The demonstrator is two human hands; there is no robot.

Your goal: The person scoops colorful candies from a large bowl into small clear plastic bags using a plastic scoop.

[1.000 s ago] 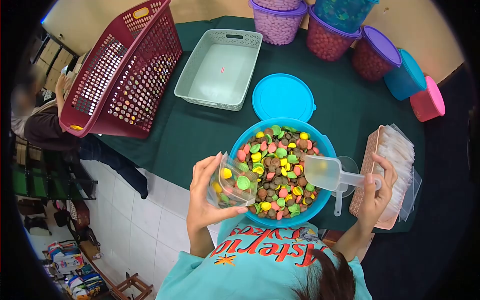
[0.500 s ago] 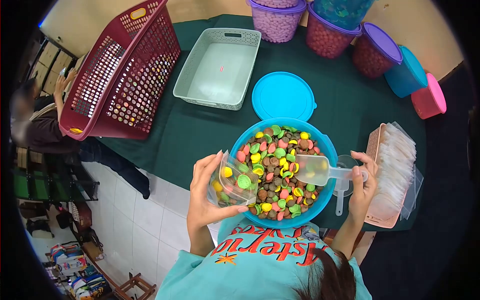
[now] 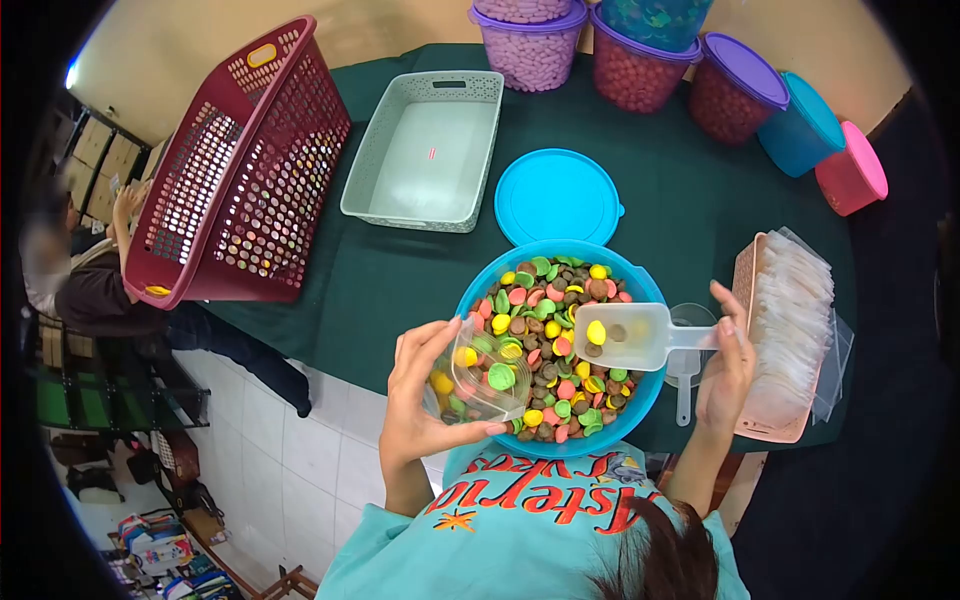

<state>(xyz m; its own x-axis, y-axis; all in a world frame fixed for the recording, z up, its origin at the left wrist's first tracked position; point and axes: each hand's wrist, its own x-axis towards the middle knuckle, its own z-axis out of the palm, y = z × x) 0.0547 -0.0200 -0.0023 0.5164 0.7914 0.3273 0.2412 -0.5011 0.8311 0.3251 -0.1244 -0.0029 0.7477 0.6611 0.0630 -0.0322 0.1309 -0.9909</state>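
Note:
My left hand (image 3: pixel 408 415) grips a clear plastic pouch (image 3: pixel 488 402) over the left part of the blue tub (image 3: pixel 478 285). Yellow, green and pink candies show inside the pouch, and its mouth tilts toward the tub. The tub is filled with small candies (image 3: pixel 560 395) in brown, green, yellow and pink. In my right hand (image 3: pixel 728 375) is the handle of a translucent scoop (image 3: pixel 640 345), held level above the tub's right side. A yellow candy and a couple of brown ones lie in the scoop. A second clear utensil (image 3: pixel 683 400) lies beside the tub, partly hidden by the scoop.
A blue lid (image 3: pixel 558 197) lies behind the tub. A peach basket (image 3: pixel 745 280) of clear plastic packets stands at right. Further off are a grey-green tray (image 3: pixel 425 150), a tall maroon basket (image 3: pixel 230 190) and several lidded tubs (image 3: pixel 640 75). Another person (image 3: pixel 100 290) is at far left.
The scoop has risen and shifted slightly left, and candies now show in it. Fingers of my right hand have straightened somewhat. The pouch has tilted a little, and the view has shifted slightly.

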